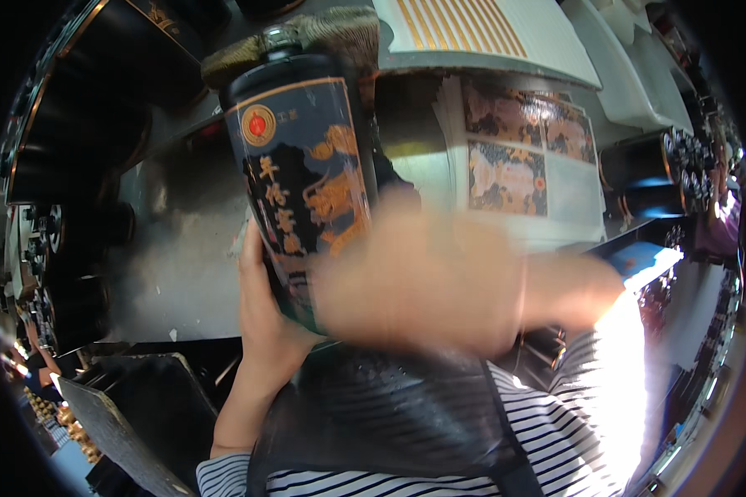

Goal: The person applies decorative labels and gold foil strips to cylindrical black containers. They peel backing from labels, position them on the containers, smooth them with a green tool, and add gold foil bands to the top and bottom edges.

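Note:
A black bottle (311,157) with a dark label, gold and orange artwork and a red round emblem lies before me. Its capless-looking neck points away, by a worn wooden rest (340,29). Around the lower left side and base of the bottle, my left hand (269,327) is closed, with part of its fingers hidden behind. My right hand (431,282) passes over the bottle's lower right side. Motion smears its fingers, so I cannot make out their pose or whether they hold anything.
Printed label sheets (508,178) lie on the metal table (182,277) at right. Behind them is a white sheet with gold strips (464,29), beside a white plastic bin (638,70). Black bottles stand at left (83,124) and right (646,170). A dark board-like panel (141,398) stands near left.

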Demonstrator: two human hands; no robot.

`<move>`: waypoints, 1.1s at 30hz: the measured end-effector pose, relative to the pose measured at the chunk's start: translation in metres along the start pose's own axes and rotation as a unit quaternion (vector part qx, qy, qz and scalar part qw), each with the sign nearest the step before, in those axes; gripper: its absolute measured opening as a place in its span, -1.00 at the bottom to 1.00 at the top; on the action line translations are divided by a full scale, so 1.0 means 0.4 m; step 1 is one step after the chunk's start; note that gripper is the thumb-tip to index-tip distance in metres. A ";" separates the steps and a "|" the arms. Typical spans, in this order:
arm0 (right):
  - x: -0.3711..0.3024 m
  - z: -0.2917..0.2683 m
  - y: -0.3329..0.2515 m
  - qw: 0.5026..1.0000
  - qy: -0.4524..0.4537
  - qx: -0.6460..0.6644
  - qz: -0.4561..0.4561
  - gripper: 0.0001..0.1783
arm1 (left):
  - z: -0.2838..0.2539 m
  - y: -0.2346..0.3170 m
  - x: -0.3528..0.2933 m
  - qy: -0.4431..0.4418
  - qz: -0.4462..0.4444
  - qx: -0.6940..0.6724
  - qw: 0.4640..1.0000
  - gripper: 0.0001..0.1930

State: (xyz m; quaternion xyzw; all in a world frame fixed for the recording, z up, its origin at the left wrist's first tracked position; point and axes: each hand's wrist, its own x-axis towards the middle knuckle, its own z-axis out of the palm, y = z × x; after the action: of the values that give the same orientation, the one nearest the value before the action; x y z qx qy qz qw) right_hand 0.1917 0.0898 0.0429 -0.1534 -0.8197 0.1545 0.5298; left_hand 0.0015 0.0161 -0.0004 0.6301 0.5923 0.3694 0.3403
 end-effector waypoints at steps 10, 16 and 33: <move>-0.044 -0.004 -0.050 0.993 -0.079 0.068 -0.058 -0.89 | -0.031 -0.008 0.013 -0.077 -0.056 0.034 0.995 0.09; 0.076 -0.034 0.143 0.984 0.027 -0.168 -0.058 -0.90 | -0.046 0.003 0.013 -0.077 -0.056 0.058 0.994 0.11; -0.002 -0.025 -0.025 0.960 -0.277 -0.032 0.027 -0.85 | -0.047 0.011 0.009 -0.056 0.015 0.092 0.994 0.12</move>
State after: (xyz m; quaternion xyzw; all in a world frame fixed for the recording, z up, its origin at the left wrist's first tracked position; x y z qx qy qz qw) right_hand 0.2000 0.0813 0.0505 -0.1440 -0.9344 0.1788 0.2725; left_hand -0.0124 0.0191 0.0129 0.6870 0.5946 0.2825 0.3077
